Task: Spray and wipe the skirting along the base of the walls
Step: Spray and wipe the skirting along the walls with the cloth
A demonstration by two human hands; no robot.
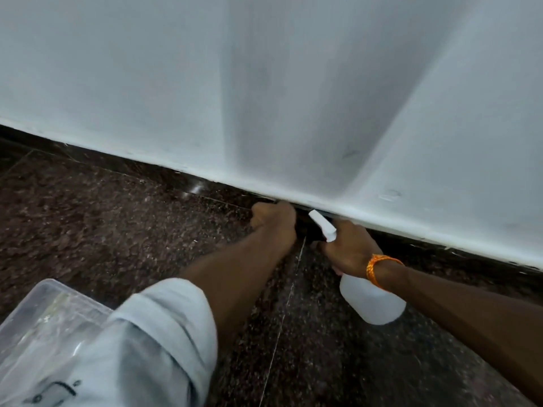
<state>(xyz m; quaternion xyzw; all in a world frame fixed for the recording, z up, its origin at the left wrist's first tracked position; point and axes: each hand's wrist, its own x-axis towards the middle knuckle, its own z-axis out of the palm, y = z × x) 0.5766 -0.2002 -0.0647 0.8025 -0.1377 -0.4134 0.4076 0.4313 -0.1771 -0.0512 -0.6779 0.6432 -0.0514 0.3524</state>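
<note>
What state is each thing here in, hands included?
Spray bottle: held tilted, nozzle toward the skirting.
Right hand: grips the bottle's neck.
Left hand: curled in a fist at the skirting; anything held is hidden.
Clear box: partly behind the sleeve, contents blurred.

— What is the person wearing on the left arm?
— A pale blue-grey sleeve (pixel 164 327) is covering it, bunching into a thick rolled cuff. A black printed mark (pixel 55 392) is showing lower on the fabric.
— And the right?
— An orange braided band (pixel 371 271) is circling the wrist.
</note>
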